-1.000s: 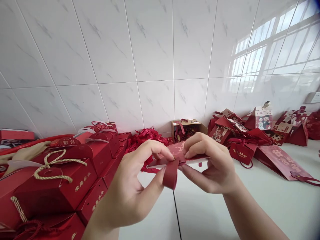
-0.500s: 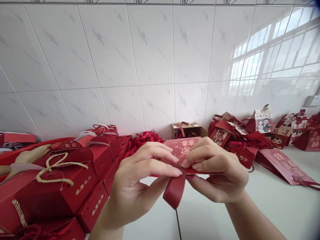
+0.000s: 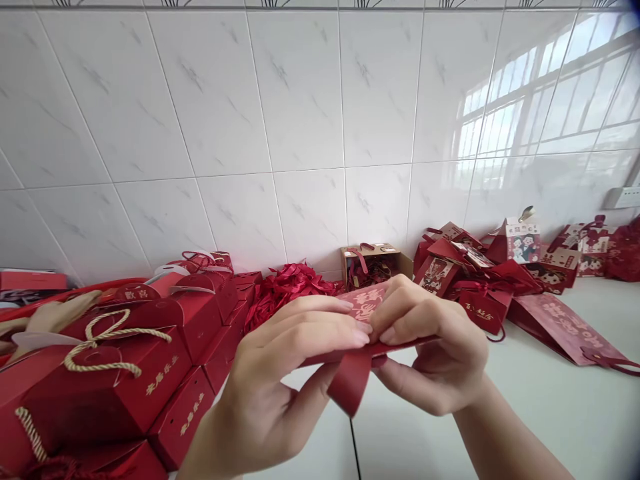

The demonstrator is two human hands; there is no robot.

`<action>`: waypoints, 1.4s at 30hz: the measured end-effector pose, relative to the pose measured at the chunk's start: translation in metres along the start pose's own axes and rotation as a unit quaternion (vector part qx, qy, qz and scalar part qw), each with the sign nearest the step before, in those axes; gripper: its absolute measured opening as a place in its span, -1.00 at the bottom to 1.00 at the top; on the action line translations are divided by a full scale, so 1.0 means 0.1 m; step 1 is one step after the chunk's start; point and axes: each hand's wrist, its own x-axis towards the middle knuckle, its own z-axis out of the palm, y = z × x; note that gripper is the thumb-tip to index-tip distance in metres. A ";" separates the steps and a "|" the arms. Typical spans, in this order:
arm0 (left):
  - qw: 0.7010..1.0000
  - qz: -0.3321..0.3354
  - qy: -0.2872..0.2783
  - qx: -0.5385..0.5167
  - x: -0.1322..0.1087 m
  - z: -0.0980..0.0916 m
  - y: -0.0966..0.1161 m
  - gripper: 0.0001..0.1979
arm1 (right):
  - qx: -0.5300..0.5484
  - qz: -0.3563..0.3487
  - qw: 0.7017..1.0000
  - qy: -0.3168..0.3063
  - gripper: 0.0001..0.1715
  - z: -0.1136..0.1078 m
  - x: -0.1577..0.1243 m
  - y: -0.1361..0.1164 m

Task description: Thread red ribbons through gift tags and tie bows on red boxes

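Observation:
A flat red paper gift bag [image 3: 366, 301] with light printed characters is held up in front of me between both hands. Its dark red ribbon [image 3: 351, 387] hangs in a loop from the near edge. My left hand [image 3: 295, 360] pinches the bag's left side, fingers on top and thumb below, close to the ribbon. From the right, my right hand [image 3: 435, 340] grips the same edge, its fingertips bent over the top and thumb underneath. Both hands' fingertips meet near the base of the ribbon and hide it.
Stacked red gift boxes [image 3: 120, 360] with cord bows fill the left. Red ribbons [image 3: 295, 283] lie in a heap by the wall beside a small open carton [image 3: 377, 260]. Piled finished-looking bags [image 3: 480, 267] and a flat pink bag [image 3: 565, 330] lie at the right on the white table [image 3: 540, 413].
The bag has tilted, its right side rising slightly. My left fingers have slid right over the ribbon's base, closer to my right fingertips. The view has shifted slightly.

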 end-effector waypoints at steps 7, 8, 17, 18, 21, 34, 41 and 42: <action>0.999 -0.031 -0.018 -0.031 -0.02 0.02 0.04 -0.40 | 0.027 0.033 0.999 0.001 -0.77 -0.01 -0.03 -0.02; 0.998 -0.037 -0.022 -0.056 -0.02 0.03 0.05 -0.38 | 0.034 0.039 0.999 -0.002 -0.77 -0.01 -0.03 -0.03; 0.989 -0.129 0.047 -0.060 -0.01 0.10 0.04 -0.46 | 0.057 0.078 0.995 0.026 -0.74 0.02 -0.02 -0.02; 0.988 -0.131 0.058 -0.054 0.00 0.10 0.03 -0.49 | 0.072 0.090 0.993 0.028 -0.73 0.03 -0.02 -0.02; 0.988 -0.123 0.074 -0.053 0.03 0.10 0.02 -0.53 | 0.102 0.112 0.988 0.036 -0.72 0.04 -0.03 -0.03; 0.977 -0.112 0.152 -0.097 0.04 0.18 -0.01 -0.42 | 0.152 0.174 0.970 0.073 -0.69 0.11 -0.04 -0.05; 0.946 -0.174 0.266 -0.065 0.06 0.37 -0.04 -0.51 | 0.136 0.280 0.940 0.140 -0.64 0.18 -0.05 -0.04; 0.942 -0.183 0.277 -0.056 0.06 0.39 -0.06 -0.52 | 0.129 0.291 0.936 0.149 -0.64 0.18 -0.06 -0.02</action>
